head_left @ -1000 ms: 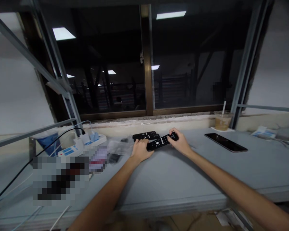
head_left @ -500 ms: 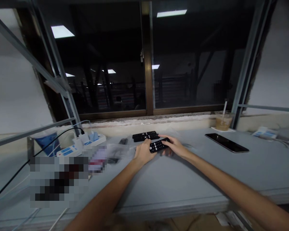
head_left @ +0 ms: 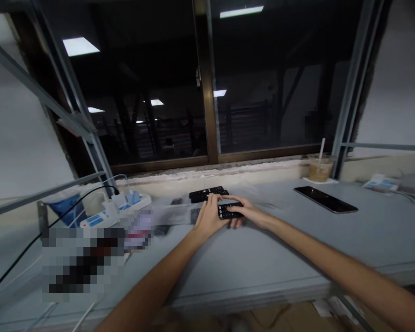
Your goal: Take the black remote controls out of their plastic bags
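A black remote control (head_left: 231, 211) with white-marked buttons lies between my two hands, just above the grey table. My left hand (head_left: 210, 217) closes over its left end, hiding that part. On the right end, my right hand (head_left: 251, 213) grips it, thumb across the buttons and fingers beneath. Clear plastic film (head_left: 174, 215) extends left from my left hand, and a dark patch shows through it; whether this is the remote's end I cannot tell. Just behind my hands, more black remotes (head_left: 207, 193) lie stacked on the table.
A phone (head_left: 325, 199) lies to the right, before a lidded iced drink (head_left: 320, 168) with a straw. Left are a power strip (head_left: 115, 211) with plugs and cables, a blue container (head_left: 66, 210) and blurred-out items. Metal posts flank the window above the grey table (head_left: 263, 263).
The remote has turned more level between my hands, and my right thumb now lies further over its buttons. My left hand covers more of its left end. The view has shifted slightly.
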{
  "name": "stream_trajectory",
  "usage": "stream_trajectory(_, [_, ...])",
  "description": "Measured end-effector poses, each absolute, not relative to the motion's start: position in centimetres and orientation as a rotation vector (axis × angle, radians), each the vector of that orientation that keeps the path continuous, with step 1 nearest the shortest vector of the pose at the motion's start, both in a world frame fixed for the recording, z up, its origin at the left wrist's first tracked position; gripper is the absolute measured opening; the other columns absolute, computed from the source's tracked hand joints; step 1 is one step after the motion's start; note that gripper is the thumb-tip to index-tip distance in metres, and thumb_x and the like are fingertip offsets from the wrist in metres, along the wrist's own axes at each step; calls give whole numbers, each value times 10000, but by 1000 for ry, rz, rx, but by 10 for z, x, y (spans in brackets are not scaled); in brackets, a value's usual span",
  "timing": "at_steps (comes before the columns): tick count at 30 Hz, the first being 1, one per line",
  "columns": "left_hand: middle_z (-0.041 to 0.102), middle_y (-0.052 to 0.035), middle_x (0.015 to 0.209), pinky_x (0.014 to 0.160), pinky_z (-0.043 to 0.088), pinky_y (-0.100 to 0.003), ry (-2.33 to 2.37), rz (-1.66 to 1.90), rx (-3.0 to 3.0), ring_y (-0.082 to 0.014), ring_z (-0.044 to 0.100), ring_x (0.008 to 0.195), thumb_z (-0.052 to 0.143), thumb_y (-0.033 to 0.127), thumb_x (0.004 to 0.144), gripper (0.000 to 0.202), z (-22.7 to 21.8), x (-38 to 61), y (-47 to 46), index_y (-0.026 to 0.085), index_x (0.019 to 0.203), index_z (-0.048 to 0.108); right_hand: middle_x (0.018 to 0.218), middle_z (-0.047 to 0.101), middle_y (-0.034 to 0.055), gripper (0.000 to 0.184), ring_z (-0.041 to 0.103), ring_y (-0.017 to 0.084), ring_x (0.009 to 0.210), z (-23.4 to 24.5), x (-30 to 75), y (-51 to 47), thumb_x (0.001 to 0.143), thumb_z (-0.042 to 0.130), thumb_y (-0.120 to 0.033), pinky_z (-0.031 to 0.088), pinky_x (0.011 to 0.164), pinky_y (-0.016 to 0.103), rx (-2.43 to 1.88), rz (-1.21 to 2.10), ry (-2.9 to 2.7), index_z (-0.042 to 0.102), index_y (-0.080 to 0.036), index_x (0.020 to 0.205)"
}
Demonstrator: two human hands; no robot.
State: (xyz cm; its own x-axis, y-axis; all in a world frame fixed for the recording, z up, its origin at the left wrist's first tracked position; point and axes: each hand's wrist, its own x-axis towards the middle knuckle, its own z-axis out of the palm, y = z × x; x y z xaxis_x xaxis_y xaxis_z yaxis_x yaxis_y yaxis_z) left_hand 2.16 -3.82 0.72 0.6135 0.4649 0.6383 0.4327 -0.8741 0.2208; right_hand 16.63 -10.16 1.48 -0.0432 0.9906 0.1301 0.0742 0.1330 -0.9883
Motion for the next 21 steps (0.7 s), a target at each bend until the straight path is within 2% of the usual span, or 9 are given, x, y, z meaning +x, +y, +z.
stream_trajectory(4, [506, -56, 1068, 819, 389, -349, 688, 1149, 2877, -220, 499, 1004, 650, 354, 643, 543, 11, 17, -32, 207, 1090, 378, 600, 613, 21, 606, 567, 121, 434, 18, 173, -99, 710, 610, -278, 467, 412, 226, -1156, 950, -1249, 410, -157, 1269])
stream_trajectory(8, [548, -63, 1079, 879, 337, -388, 889, 1074, 2998, -248, 493, 1042, 634, 401, 663, 491, 18, 7, -22, 212, 1075, 446, 627, 585, -2, 451, 512, 91, 416, 21, 190, -94, 729, 597, -287, 447, 384, 212, -1141, 822, -1069, 489, -191, 1156])
stream_trajectory(10, [583, -54, 1049, 846, 363, -361, 1022, 941, 2986, -235, 533, 1000, 580, 428, 718, 401, 18, 2, -18, 222, 1048, 482, 655, 591, 3, 376, 516, 90, 431, 22, 198, -92, 753, 567, -304, 447, 384, 207, -1139, 828, -981, 513, -194, 1109])
stream_trajectory(12, [615, -39, 1021, 783, 398, -316, 1092, 797, 2956, -216, 572, 950, 516, 440, 774, 335, 17, 0, -15, 235, 1038, 500, 669, 610, 27, 340, 543, 110, 459, 23, 205, -91, 813, 466, -367, 461, 401, 224, -1124, 937, -926, 534, -172, 1083])
stream_trajectory(14, [637, -31, 999, 726, 418, -287, 1125, 729, 2925, -212, 595, 916, 485, 474, 790, 346, 14, -1, -14, 238, 1042, 504, 691, 633, 65, 433, 577, 145, 500, 24, 210, -91, 859, 318, -434, 482, 430, 263, -1076, 1090, -902, 547, -140, 1080])
stream_trajectory(16, [642, -33, 1008, 713, 427, -281, 1135, 751, 2907, -217, 600, 917, 482, 526, 774, 405, 13, 0, -15, 234, 1054, 503, 730, 647, 93, 501, 604, 169, 555, 26, 212, -93, 872, 239, -443, 496, 461, 281, -1014, 1197, -883, 555, -114, 1079])
stream_trajectory(21, [630, -45, 1051, 749, 439, -283, 1104, 843, 2896, -215, 593, 946, 461, 573, 765, 486, 15, 0, -17, 220, 1097, 494, 906, 636, 118, 421, 622, 173, 737, 29, 213, -97, 868, 335, -386, 495, 505, 215, -931, 1300, -896, 558, -110, 1093])
